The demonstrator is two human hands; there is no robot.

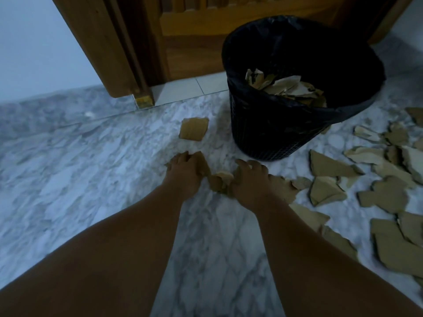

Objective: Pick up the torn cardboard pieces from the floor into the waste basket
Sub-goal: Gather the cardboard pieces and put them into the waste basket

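Observation:
A black mesh waste basket (274, 138) with a black liner stands on the marble floor, holding several torn cardboard pieces (288, 88). Both my hands are down on the floor just in front of it. My left hand (183, 177) curls its fingers over a brown cardboard piece (203, 163). My right hand (249, 181) curls over more scraps, with a small piece (220, 181) lying between the two hands. One lone square piece (194, 129) lies beyond my left hand. Whether either hand has lifted its piece off the floor is unclear.
Many torn cardboard pieces (384, 193) are scattered over the floor to the right of my right arm. A wooden door and frame (128, 53) stand behind the basket. A pale wall (34, 46) meets the grey-veined marble floor (80, 161) at the left.

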